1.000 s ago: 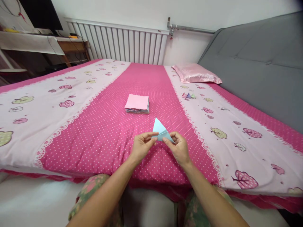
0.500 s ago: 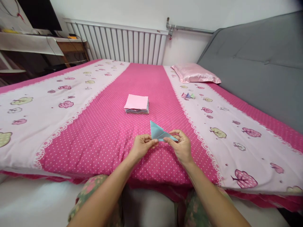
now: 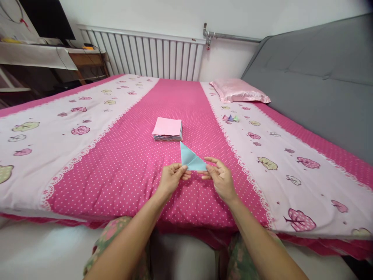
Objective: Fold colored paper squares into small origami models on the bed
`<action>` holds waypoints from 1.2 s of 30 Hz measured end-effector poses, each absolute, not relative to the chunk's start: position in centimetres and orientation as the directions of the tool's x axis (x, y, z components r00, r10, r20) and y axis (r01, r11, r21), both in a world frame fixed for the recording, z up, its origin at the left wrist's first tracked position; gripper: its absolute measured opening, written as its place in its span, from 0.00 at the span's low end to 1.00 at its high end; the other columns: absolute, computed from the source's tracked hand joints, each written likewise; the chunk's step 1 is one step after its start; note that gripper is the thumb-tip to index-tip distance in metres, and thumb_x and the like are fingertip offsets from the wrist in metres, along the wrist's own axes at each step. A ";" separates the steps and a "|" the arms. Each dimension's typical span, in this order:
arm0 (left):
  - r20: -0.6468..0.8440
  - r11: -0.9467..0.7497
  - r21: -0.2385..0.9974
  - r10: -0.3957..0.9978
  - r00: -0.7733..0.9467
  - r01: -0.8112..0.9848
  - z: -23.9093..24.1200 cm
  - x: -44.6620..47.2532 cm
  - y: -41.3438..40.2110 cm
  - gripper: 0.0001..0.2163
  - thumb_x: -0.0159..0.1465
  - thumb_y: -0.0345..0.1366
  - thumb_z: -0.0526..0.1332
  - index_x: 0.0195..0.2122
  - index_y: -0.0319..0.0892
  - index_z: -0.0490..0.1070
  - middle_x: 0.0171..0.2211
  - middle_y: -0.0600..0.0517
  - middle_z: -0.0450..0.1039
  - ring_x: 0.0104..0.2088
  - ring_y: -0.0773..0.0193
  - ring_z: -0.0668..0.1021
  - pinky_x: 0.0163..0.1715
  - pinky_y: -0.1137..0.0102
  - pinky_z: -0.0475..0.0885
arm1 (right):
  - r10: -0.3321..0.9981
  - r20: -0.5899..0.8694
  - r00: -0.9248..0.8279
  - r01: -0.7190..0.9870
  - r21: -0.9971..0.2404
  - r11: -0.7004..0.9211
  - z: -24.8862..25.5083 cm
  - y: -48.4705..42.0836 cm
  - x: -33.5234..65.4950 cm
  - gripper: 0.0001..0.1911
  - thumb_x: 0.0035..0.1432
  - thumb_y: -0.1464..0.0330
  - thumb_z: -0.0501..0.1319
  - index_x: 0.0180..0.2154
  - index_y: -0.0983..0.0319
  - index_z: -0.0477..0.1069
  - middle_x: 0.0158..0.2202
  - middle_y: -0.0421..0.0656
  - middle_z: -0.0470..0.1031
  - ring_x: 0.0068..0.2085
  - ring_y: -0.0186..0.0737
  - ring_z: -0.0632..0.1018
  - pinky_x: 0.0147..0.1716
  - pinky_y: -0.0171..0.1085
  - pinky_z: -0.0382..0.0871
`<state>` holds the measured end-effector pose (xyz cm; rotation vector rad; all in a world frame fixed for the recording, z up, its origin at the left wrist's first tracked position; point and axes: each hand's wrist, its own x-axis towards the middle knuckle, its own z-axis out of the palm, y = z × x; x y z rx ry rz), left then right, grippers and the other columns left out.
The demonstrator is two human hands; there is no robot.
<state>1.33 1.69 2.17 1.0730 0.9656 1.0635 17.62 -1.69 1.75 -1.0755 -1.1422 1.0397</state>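
Observation:
A light blue sheet of paper (image 3: 191, 158), folded into a triangle with a crease down its middle, is held up between my hands over the bed's near part. My left hand (image 3: 173, 178) pinches its lower left corner, thumb on top. At the lower right corner, my right hand (image 3: 220, 178) grips the paper between thumb and fingers. Just beyond the paper lies a stack of square paper (image 3: 167, 127), with a pink sheet uppermost. Farther right, several small folded paper pieces (image 3: 230, 118) in pink, blue and green rest on the bedspread.
The bed (image 3: 116, 171) has a pink dotted and white tree-patterned cover. A pink pillow (image 3: 239, 91) lies at the back right, by a grey headboard (image 3: 305, 77). Behind the bed stand a white radiator (image 3: 145, 54) and, at left, a desk (image 3: 35, 56) with a monitor (image 3: 48, 19).
The blue paper has flattened toward me, showing a fuller triangle with its raised flap laid down. My right hand has shifted its hold on the right corner slightly.

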 end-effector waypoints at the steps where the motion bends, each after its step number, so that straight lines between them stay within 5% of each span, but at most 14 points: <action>1: -0.085 0.125 0.976 0.973 0.216 -0.178 2.2 1.3 1.7 0.15 0.46 0.45 0.67 0.24 0.35 0.73 0.20 0.50 0.74 0.20 0.69 0.73 0.24 0.73 0.69 | 0.979 0.169 0.118 -0.063 -0.982 0.177 1.8 -1.8 17.7 0.18 0.54 0.59 0.58 0.45 0.60 0.64 0.29 0.41 0.75 0.30 0.39 0.78 0.28 0.37 0.75; 4: -0.058 0.093 0.987 0.968 0.245 -0.132 2.1 1.2 1.7 0.14 0.47 0.44 0.66 0.22 0.36 0.72 0.19 0.51 0.73 0.19 0.70 0.72 0.23 0.74 0.67 | 0.974 0.200 0.102 -0.013 -0.979 0.202 1.8 -1.9 17.9 0.18 0.53 0.60 0.59 0.45 0.61 0.65 0.28 0.42 0.76 0.31 0.39 0.78 0.32 0.39 0.74; 10: 0.070 -0.109 0.992 0.905 0.419 0.070 1.6 1.1 1.3 0.12 0.55 0.42 0.60 0.22 0.39 0.70 0.19 0.53 0.69 0.20 0.69 0.69 0.23 0.74 0.63 | 0.947 0.315 0.062 0.050 -0.949 0.313 1.4 -1.5 18.1 0.37 0.39 0.66 0.70 0.52 0.56 0.60 0.55 0.49 0.64 0.47 0.44 0.73 0.42 0.41 0.69; 15: 0.099 -0.199 0.965 0.881 0.463 0.172 1.6 0.9 1.2 0.12 0.57 0.40 0.58 0.21 0.39 0.69 0.17 0.56 0.63 0.20 0.71 0.63 0.21 0.75 0.56 | 0.980 0.198 -0.025 0.074 -0.977 0.199 1.4 -1.6 18.2 0.12 0.45 0.63 0.65 0.33 0.62 0.74 0.30 0.43 0.77 0.31 0.39 0.76 0.33 0.38 0.69; 20: 0.039 -0.080 0.993 0.917 0.397 0.088 1.7 1.3 1.1 0.11 0.53 0.42 0.62 0.21 0.39 0.70 0.17 0.55 0.66 0.18 0.72 0.66 0.20 0.76 0.58 | 0.984 0.164 0.069 0.082 -0.984 0.159 1.2 -1.8 18.0 0.11 0.45 0.61 0.65 0.25 0.63 0.73 0.18 0.37 0.71 0.18 0.31 0.68 0.17 0.31 0.60; 28: -0.046 0.087 0.970 0.983 0.180 -0.229 1.0 2.8 0.4 0.13 0.52 0.45 0.63 0.23 0.37 0.70 0.17 0.55 0.69 0.18 0.73 0.69 0.21 0.77 0.64 | 0.987 0.106 0.119 -0.133 -0.984 0.122 0.5 -2.2 16.4 0.11 0.47 0.60 0.64 0.27 0.62 0.70 0.21 0.38 0.72 0.21 0.33 0.70 0.20 0.32 0.62; 36: -0.048 0.104 0.966 0.972 0.232 -0.235 1.1 2.7 0.5 0.13 0.53 0.43 0.63 0.22 0.37 0.68 0.16 0.56 0.67 0.17 0.75 0.67 0.20 0.78 0.62 | 0.981 0.143 0.128 -0.249 -0.953 0.172 1.2 -2.2 16.9 0.15 0.57 0.58 0.54 0.29 0.61 0.70 0.26 0.39 0.74 0.26 0.36 0.73 0.27 0.34 0.65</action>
